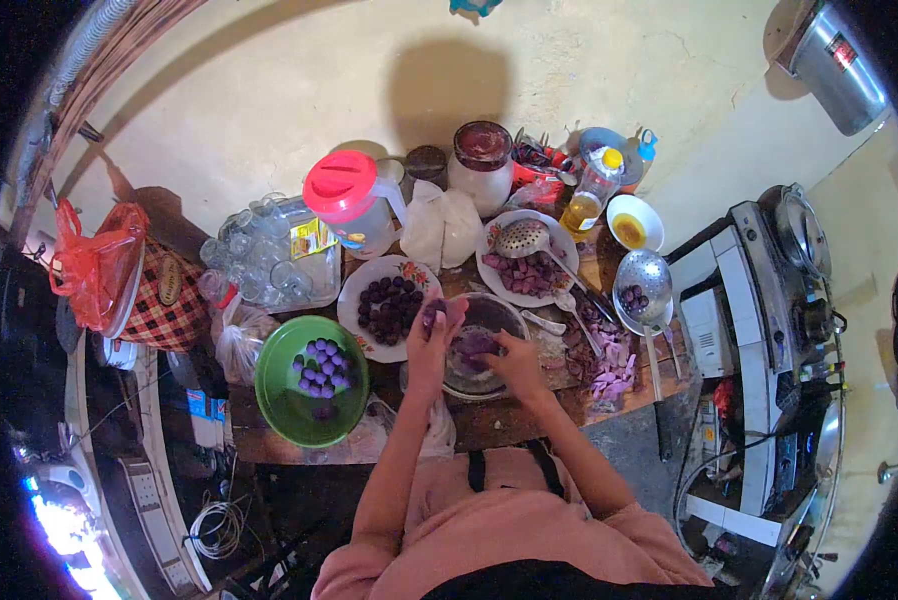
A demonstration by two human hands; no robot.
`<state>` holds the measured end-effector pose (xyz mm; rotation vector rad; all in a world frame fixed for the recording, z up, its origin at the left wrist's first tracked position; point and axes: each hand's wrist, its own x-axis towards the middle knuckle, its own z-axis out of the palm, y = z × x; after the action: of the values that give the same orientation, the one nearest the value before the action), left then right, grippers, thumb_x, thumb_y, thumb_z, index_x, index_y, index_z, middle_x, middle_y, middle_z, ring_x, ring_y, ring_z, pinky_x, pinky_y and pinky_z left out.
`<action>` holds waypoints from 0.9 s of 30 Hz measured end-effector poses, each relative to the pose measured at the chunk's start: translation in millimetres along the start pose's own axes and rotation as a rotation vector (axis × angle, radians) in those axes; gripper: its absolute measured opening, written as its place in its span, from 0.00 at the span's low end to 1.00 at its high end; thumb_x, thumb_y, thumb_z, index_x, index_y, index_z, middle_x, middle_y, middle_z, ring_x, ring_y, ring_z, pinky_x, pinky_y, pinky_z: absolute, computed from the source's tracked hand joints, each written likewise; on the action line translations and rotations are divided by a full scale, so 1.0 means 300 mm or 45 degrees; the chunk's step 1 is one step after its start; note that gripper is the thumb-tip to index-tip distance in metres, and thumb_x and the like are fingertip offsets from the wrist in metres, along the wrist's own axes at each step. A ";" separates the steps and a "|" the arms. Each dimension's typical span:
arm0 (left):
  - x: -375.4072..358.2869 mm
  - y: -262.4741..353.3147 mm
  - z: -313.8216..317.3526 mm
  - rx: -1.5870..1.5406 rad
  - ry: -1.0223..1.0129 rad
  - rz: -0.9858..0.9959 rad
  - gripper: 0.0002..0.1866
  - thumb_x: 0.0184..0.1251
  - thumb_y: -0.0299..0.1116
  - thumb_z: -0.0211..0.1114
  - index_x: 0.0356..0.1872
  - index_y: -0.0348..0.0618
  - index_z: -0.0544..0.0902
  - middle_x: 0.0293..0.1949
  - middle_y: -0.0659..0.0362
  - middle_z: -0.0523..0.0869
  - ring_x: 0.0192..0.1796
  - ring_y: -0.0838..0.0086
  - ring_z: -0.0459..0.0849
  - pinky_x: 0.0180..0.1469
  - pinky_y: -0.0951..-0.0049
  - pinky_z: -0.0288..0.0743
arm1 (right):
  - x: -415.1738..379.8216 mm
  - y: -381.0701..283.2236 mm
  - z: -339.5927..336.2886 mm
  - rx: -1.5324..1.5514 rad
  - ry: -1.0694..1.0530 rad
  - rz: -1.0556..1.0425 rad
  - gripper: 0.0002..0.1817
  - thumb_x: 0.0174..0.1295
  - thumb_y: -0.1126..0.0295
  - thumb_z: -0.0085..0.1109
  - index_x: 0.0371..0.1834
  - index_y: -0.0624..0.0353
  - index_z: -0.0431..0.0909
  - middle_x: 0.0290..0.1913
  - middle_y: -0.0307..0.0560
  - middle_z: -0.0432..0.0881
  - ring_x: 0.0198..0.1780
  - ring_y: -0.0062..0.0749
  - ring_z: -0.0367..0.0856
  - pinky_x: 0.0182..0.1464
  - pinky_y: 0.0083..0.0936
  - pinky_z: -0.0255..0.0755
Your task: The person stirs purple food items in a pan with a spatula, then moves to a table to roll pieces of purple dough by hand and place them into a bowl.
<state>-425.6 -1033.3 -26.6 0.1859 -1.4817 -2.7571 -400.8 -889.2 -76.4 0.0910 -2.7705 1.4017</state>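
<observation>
My left hand (431, 335) is raised over the left rim of a metal bowl (514, 312), its fingers curled around a small lump of purple dough (433, 312). Inside the bowl lies a larger mass of purple dough (472, 345), and the fingertips of my right hand (517, 368) are closed on its edge. To the left, a flowered plate (349, 318) carries dark purple balls (389, 305). A green basin (279, 400) holds lighter, powdery purple balls (321, 368).
Behind the bowl, a plate of purple cubes (529, 275) has a slotted spoon (522, 238) on it. Chopped purple pieces (614, 365) lie at right beside a strainer (646, 275). A pink-lidded pitcher (354, 200), glass jar (483, 165), oil bottle (584, 205) and glasses tray (274, 260) stand behind.
</observation>
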 end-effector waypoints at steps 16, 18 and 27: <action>0.022 -0.033 -0.083 -0.986 -0.005 -0.819 0.18 0.60 0.48 0.56 0.20 0.44 0.79 0.09 0.65 0.70 0.07 0.83 0.64 0.06 0.85 0.57 | 0.033 0.064 0.081 -0.588 -0.273 -0.561 0.17 0.41 0.75 0.57 0.39 0.66 0.73 0.34 0.52 0.76 0.43 0.46 0.73 0.54 0.38 0.62; 0.026 -0.066 -0.095 -1.009 -0.182 -0.722 0.16 0.59 0.47 0.57 0.22 0.45 0.80 0.07 0.67 0.69 0.05 0.86 0.61 0.04 0.85 0.53 | 0.023 0.059 0.091 -0.692 -0.180 -0.668 0.19 0.43 0.74 0.57 0.42 0.64 0.72 0.38 0.52 0.76 0.45 0.46 0.72 0.53 0.37 0.62; 0.058 -0.163 -0.053 -0.779 -0.039 -0.276 0.25 0.65 0.36 0.51 0.61 0.44 0.58 0.60 0.52 0.63 0.62 0.68 0.63 0.59 0.70 0.65 | 0.013 -0.193 -0.038 0.378 0.230 -0.163 0.26 0.58 0.70 0.48 0.60 0.62 0.58 0.57 0.55 0.65 0.55 0.47 0.66 0.57 0.31 0.59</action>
<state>-438.7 -1020.4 -77.7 0.3062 -0.5876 -3.2346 -400.8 -914.4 -22.7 0.1388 -2.3548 1.6829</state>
